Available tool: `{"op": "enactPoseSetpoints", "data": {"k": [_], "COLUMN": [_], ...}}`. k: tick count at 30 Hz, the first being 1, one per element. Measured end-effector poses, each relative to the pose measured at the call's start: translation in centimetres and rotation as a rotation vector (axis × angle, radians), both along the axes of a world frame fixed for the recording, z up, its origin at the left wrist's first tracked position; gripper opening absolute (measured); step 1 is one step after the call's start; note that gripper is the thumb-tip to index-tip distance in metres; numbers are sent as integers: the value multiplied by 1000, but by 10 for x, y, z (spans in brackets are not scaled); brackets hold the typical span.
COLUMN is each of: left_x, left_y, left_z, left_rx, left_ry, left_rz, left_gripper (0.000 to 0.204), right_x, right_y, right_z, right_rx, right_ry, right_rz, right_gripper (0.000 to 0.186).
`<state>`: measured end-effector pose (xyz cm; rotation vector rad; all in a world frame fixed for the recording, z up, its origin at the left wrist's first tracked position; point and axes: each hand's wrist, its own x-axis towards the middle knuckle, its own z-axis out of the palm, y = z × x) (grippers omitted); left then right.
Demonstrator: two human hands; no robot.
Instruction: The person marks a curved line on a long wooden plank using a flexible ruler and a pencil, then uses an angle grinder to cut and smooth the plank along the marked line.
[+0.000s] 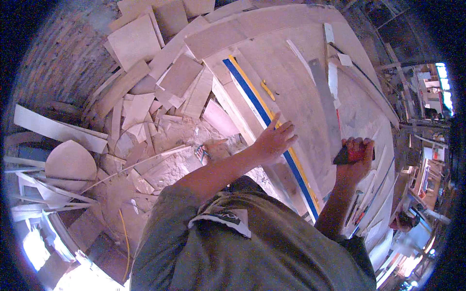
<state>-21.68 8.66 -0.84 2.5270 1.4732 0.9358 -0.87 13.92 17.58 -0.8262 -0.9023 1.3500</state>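
My left hand (274,141) rests on a long straight blue-and-yellow strip (258,101), index finger extended and the others loosely bent. The strip lies lengthwise on a large pale board (303,82) along its near left side. My right hand (355,159) is closed on a red-and-black object (345,154) over the board, right of the strip; its exact kind is unclear. Just right of the strip's upper part lies a small yellow tool (267,90). A long grey strip (320,80) and a narrow white strip (300,57) lie farther up the board.
Wood offcuts (136,43) are heaped at the left and upper left, with a curved pale panel (70,167) lower down. Several long strips and tools (360,213) lie at the board's lower right. Workshop clutter (427,179) fills the far right; a brick wall (58,68) stands at upper left.
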Motion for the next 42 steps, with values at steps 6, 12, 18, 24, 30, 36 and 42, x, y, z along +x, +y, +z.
{"op": "enactPoseSetpoints", "data": {"k": [6, 12, 18, 24, 30, 36, 42], "left_x": [13, 8, 4, 9, 61, 110, 108], "left_y": [28, 22, -1, -4, 17, 40, 38], "left_z": [10, -3, 2, 12, -36, -87, -76], "left_rx": [-547, -547, -546, -669, -535, -451, -546], "left_ry": [269, 191, 141, 127, -57, -57, -34], "left_rz": [-79, -27, 43, 144, 318, 376, 345], "left_gripper": [77, 76, 72, 66, 49, 29, 25], "right_x": [41, 31, -4, -78, -196, -260, -265], "right_y": [-7, 8, 26, 30, 18, 35, 42], "right_z": [-14, -5, 1, 15, -13, -80, -92], "right_rx": [-37, -7, 103, 52, -10, 194, 295], "right_ry": [-78, -76, -26, -120, -526, -712, -892], "right_rz": [-2, 140, 407, 727, 994, 1182, 1100], "right_gripper": [25, 24, 33, 42, 32, 27, 30]}}
